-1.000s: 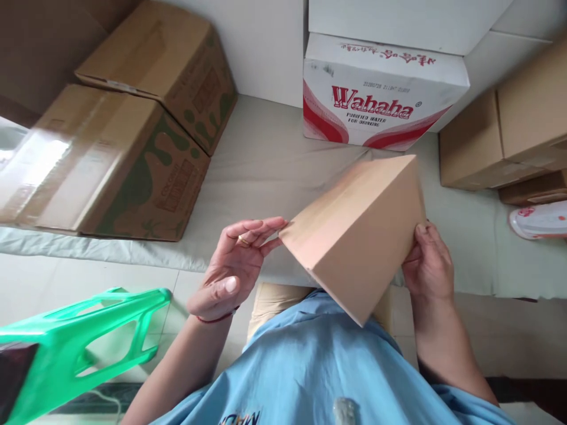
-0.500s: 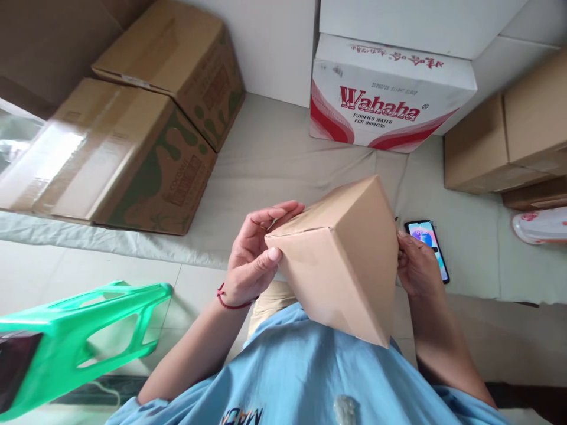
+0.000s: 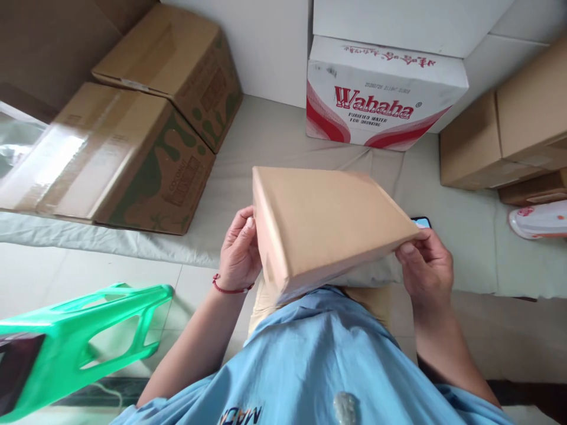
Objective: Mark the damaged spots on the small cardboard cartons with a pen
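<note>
A plain brown cardboard box (image 3: 332, 221) is held tilted in front of my body, over the near edge of the cloth-covered surface. My left hand (image 3: 241, 251), with a red cord bracelet at the wrist, grips the box's left side, thumb showing and other fingers partly behind it. At the right corner my right hand (image 3: 425, 262) pinches the box between thumb and fingers. Just behind that hand a phone (image 3: 422, 222) lies mostly hidden by the box and hand.
Two taped coconut cartons (image 3: 146, 159) stand at the left. A white and red Wahaha water carton (image 3: 385, 97) is at the back, with brown boxes (image 3: 472, 141) and a white package (image 3: 538, 220) on the right. A green plastic stool (image 3: 57, 342) stands on the floor at lower left.
The box has been turned, so a broad face now points up and its corner no longer points toward me. My right hand has shifted slightly right and down, and the phone is now mostly covered.
</note>
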{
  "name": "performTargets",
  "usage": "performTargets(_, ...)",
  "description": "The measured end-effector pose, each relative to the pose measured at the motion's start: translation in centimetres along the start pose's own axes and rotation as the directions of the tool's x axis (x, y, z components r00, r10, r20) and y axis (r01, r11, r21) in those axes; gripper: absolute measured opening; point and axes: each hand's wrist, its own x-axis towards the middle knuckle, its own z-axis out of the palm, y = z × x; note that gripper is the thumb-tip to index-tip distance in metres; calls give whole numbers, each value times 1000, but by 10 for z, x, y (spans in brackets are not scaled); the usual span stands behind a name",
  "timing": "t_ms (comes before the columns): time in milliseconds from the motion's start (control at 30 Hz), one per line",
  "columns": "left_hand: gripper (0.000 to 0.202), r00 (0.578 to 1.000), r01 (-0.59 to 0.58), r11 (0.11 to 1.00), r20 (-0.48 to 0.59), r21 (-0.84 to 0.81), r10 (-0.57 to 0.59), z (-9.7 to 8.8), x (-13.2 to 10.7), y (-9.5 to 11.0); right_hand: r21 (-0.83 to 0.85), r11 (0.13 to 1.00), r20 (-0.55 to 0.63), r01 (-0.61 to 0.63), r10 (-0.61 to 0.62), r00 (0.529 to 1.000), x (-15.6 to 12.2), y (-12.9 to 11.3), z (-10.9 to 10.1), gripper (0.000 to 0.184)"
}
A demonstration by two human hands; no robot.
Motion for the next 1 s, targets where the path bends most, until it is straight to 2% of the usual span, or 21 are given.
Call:
performTargets(67, 41, 1000, 11, 1000, -8, -19, -11, 4, -1, -3, 24, 998, -90, 59, -57, 994, 3, 1, 3, 39)
performTargets(167, 44, 1000, 14, 1000, 28, -2, -14, 9, -3, -5, 74, 997, -132, 32, -22, 991, 6, -1, 4, 44)
performTargets(267, 52, 996, -55, 998, 65, 25, 54, 14, -7, -4, 57, 996, -114, -70, 76, 991, 5, -4, 1, 56)
performTargets(333, 62, 990, -108, 993, 100, 45, 103, 17, -10, -2, 26, 992, -90, -121, 123, 988, 4, -4, -2, 54)
performTargets(433, 70, 980, -134, 986, 163, 95, 117, 20, -16, 4, 35, 987, -65, -159, 161, 985, 4, -1, -3, 49)
performTargets(500, 72, 971, -158, 979, 199, 127, 131, 22, -20, 7, 66, 982, -64, -178, 183, 981, 5, 3, -2, 49)
performTargets(600, 70, 951, -248, 959, 223, 136, 215, 23, -23, 8, 72, 974, -37, -216, 219, 975, 7, 8, -2, 48)
performTargets(733, 69, 955, -274, 954, 149, 118, 256, 18, -17, 2, 30, 979, 22, -201, 200, 980, 7, 5, -1, 48)
performTargets(867, 61, 985, -171, 982, -22, 81, 173, 1, -4, -11, 72, 987, 78, -140, 135, 988, 0, -10, 4, 50)
performTargets(933, 52, 987, -110, 993, -118, 33, 113, -6, 0, -19, 73, 989, 103, -132, 124, 987, -5, -15, 6, 49)
performTargets(1000, 51, 982, -55, 998, -181, -18, 50, -9, 2, -25, 53, 988, 119, -148, 140, 983, -6, -14, 7, 49)
